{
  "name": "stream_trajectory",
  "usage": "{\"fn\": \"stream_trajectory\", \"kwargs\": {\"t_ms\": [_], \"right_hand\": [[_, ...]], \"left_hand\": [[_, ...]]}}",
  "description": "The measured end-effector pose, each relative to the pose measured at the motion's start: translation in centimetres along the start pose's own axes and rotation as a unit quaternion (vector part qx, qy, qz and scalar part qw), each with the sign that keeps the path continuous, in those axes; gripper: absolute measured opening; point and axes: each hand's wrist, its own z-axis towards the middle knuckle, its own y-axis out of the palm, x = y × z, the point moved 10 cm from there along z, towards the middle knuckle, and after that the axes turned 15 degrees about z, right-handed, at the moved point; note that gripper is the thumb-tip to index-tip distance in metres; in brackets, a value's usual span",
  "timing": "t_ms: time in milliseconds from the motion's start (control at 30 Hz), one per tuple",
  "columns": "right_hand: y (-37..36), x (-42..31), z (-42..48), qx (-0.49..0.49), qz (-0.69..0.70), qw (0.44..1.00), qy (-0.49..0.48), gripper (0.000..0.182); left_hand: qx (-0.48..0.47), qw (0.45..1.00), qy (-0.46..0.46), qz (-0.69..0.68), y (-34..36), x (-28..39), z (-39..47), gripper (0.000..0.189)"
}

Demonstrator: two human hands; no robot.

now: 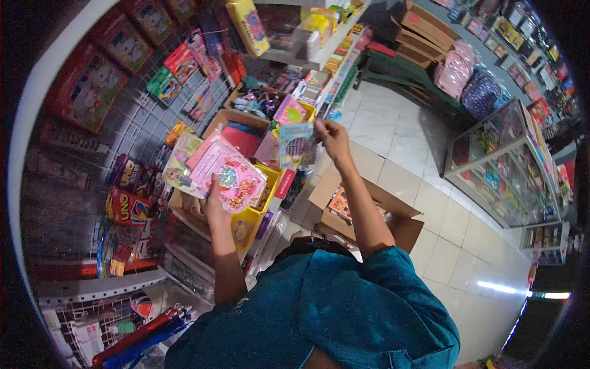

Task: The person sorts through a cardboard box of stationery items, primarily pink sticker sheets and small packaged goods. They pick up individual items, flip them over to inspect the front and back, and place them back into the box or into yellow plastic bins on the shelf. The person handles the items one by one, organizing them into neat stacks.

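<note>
My left hand [215, 203] grips a stack of pink decorated packs [228, 177], the top one with a shiny heart-shaped patch. A paler green-and-white printed pack [186, 166] sticks out on the left of that stack. Raised over the right side of the shelf goods, my right hand [334, 140] pinches a clear plastic packet [297, 146] with a light blue header by its right edge. Below both hands are yellow plastic bins [269, 182] and a cardboard box [221, 117] holding red and blue flat items.
An open cardboard carton [401, 214] with orange printed packs stands on the tiled floor by my body. Games and toys hang on a wire grid [133, 133] at left. A glass display case [493, 152] is at right, and wrapped bags [461, 74] rest on a dark green bench [398, 74].
</note>
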Motion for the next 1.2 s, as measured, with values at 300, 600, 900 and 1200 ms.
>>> {"fn": "stream_trajectory", "kwargs": {"t_ms": [300,600,900,1200], "right_hand": [[15.4,12.5,-2.6,-0.239,-0.145,0.960,-0.036,0.026],[18.0,24.0,-5.5,-0.333,-0.164,0.928,0.037,0.026],[14.5,15.3,-5.6,-0.261,-0.247,0.933,-0.035,0.039],[5.2,1.1,-5.5,-0.055,0.082,0.995,0.031,0.036]], "left_hand": [[0.050,0.997,0.049,0.042,-4.4,3.8,-2.4,0.043],[0.068,0.997,-0.047,0.007,-4.7,1.4,-2.8,0.039],[-0.010,0.999,-0.037,-0.021,-0.5,1.1,-2.8,0.038],[-0.092,0.995,-0.022,0.009,8.4,-0.9,-4.7,0.042]]}}
